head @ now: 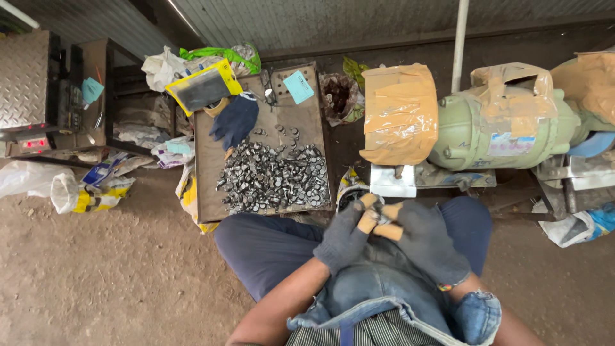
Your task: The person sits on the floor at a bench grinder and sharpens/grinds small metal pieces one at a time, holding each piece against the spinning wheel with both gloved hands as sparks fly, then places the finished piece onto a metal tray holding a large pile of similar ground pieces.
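My left hand [343, 238] and my right hand [428, 240] wear dark grey gloves with tan taped fingertips. They meet over my lap and pinch one small dark metal piece [382, 214] between them, too small to make out. A flat metal tray [205, 192] lies on the ground to the left of my knees, holding a heap of small round metal parts [275, 176]. A dark blue glove [236, 120] lies at the tray's far left corner.
A green bench grinder [500, 125] stands right in front, its left wheel guard wrapped in tan tape and cardboard [400, 112]. A white pole [460, 41] rises behind it. Bags, a yellow-edged pouch [204, 86] and a checker-plate box [25, 77] sit at left.
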{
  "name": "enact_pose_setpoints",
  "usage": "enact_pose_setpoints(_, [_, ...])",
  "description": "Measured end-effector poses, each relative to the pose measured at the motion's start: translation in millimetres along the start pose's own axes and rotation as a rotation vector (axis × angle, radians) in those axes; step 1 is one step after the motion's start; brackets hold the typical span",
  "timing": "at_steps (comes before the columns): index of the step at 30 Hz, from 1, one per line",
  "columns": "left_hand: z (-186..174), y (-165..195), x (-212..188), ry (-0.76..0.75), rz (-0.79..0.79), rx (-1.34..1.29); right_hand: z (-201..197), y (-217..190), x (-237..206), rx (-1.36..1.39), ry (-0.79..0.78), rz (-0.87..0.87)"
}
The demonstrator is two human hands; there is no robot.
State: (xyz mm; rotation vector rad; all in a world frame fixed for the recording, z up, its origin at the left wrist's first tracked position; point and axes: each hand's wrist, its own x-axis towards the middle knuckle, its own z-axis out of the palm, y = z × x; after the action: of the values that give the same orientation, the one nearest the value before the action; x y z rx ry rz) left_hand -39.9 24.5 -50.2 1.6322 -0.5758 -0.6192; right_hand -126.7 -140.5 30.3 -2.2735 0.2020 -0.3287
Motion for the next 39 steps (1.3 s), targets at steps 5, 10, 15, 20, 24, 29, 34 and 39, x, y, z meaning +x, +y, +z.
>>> enact_pose_setpoints(5, [-16.2, 38.1, 48.4, 0.118, 0.307, 0.554, -19.1, 26.7, 18.8, -0.213, 0.084, 0.162])
enact_pose_setpoints(10, [-15.5, 41.3, 93.4, -0.075, 0.233, 0.651, -9.6, 49.4, 29.2, -0.194, 0.030, 0.357])
enact_pose_setpoints(15, [-17.5, 19.3, 120.4, -0.191, 0.410, 0.640, -4.8, 61.9, 39.9, -0.171, 0.085, 0.188])
enact_pose_setpoints(20, [-20.1, -1.8, 123.0, -0.288, 0.409, 0.654, -11.4, 68.9, 45.2, -0.135, 0.013, 0.123])
enact_pose_setpoints(24, [-19.5, -2.0, 119.2, -0.219, 0.378, 0.640, -8.3, 66.5, 51.0, -0.111, 0.082, 0.062])
enact_pose_setpoints(29, [-16.6, 11.7, 95.7, -0.173, 0.293, 0.663, -7.3, 54.7, 41.4, -0.210, 0.043, 0.202])
enact_pose_setpoints(34, [-5.8, -7.5, 24.7, 0.057, 0.216, 0.322, 6.0, 50.6, -1.2, -0.210, 0.010, 0.148])
enact_pose_setpoints(39, [-8.5, -45.8, -10.4, -0.071, -0.592, -0.659, 33.7, 49.4, -17.9, -0.128, -0.149, 0.133])
